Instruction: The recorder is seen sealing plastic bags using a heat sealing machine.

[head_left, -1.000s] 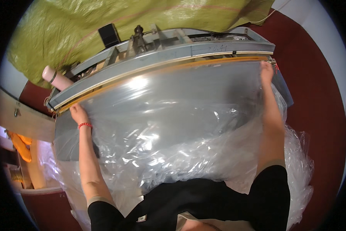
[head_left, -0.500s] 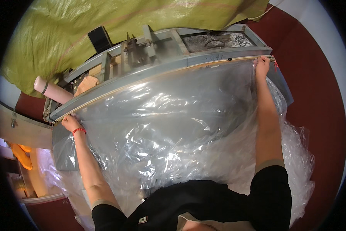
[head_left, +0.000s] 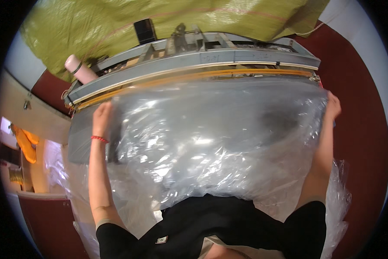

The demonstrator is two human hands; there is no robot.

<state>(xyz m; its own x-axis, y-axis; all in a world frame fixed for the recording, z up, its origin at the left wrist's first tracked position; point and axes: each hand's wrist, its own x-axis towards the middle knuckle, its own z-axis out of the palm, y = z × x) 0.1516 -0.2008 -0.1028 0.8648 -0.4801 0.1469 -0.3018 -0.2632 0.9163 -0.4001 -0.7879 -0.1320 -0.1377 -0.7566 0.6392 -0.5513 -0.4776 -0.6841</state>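
A wide sheet of clear plastic film (head_left: 211, 125) is stretched between my two hands, shiny and wrinkled. My left hand (head_left: 102, 115), with a red bead bracelet at the wrist, is closed on its left corner. At the right corner my right hand (head_left: 333, 106) grips the film, its fingers wrapped round the edge. The film's far edge lies just on my side of a long grey metal bar (head_left: 194, 60), part of a machine frame. Orange-yellow strips (head_left: 228, 72) run below that bar. Under the film a grey surface shows through.
A pink bottle (head_left: 81, 71) leans at the frame's left end. Behind the frame a dark flat device (head_left: 144, 31) rests against a yellow-green woven sheet (head_left: 228, 17). Loose film (head_left: 338, 207) hangs at the right, above a dark red floor (head_left: 362, 142). A pale cabinet (head_left: 38, 112) stands left.
Both hands have drawn back from the metal bar toward me, pulling the film's far edge along. The orange-yellow strips under the bar now show. The view has shifted too.
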